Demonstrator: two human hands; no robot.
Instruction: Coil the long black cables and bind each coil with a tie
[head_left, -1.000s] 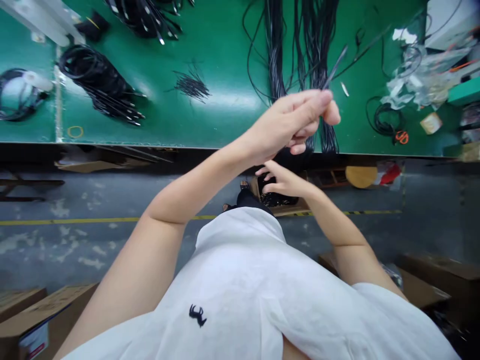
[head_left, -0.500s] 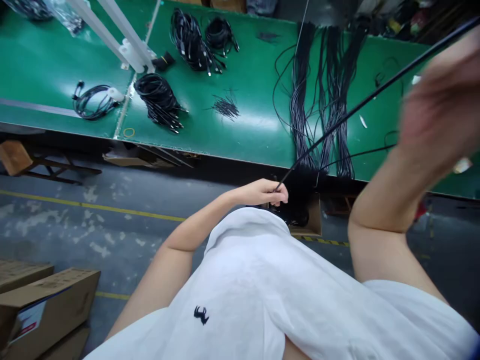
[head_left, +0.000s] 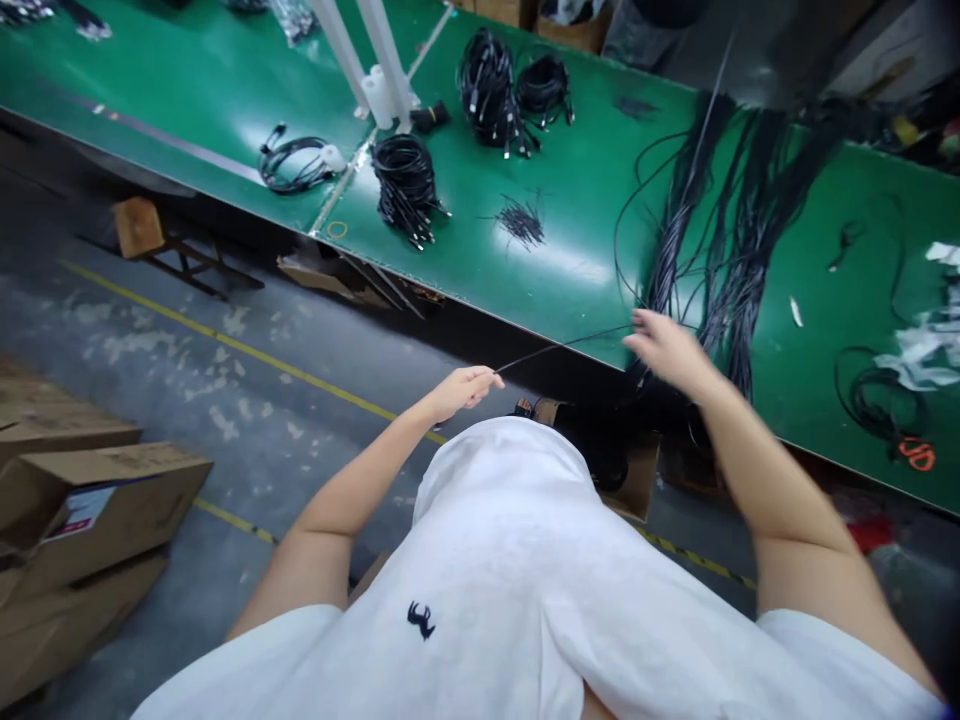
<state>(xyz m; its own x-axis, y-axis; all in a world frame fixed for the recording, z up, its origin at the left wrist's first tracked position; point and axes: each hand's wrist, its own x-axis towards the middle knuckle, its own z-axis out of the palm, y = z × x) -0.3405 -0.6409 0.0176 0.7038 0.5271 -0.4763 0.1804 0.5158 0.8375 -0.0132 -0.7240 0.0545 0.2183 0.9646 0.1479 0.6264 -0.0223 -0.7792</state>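
A thin black cable (head_left: 564,343) runs between my two hands in front of the bench edge. My left hand (head_left: 466,390) is closed in a pinch on its one end, in front of my shirt. At the other side, my right hand (head_left: 667,350) has its fingers closed around the cable, near the bench's front edge. Just beyond it hang long loose strands of black cable (head_left: 671,255), laid across the bench. A second, wider bundle of black cables (head_left: 742,290) lies to their right.
On the green bench (head_left: 465,265) lie coiled cables with plugs (head_left: 409,185), a larger coil (head_left: 487,90) and a small pile of black ties (head_left: 521,222). White posts (head_left: 375,60) rise from it. Below are a wooden stool (head_left: 139,228), an open carton (head_left: 641,480) and stacked boxes (head_left: 135,500).
My right hand has come down and inward from the upper right to the bench edge, and the cable stretch between my hands is shorter. The view has turned, shifting the bench rightward.
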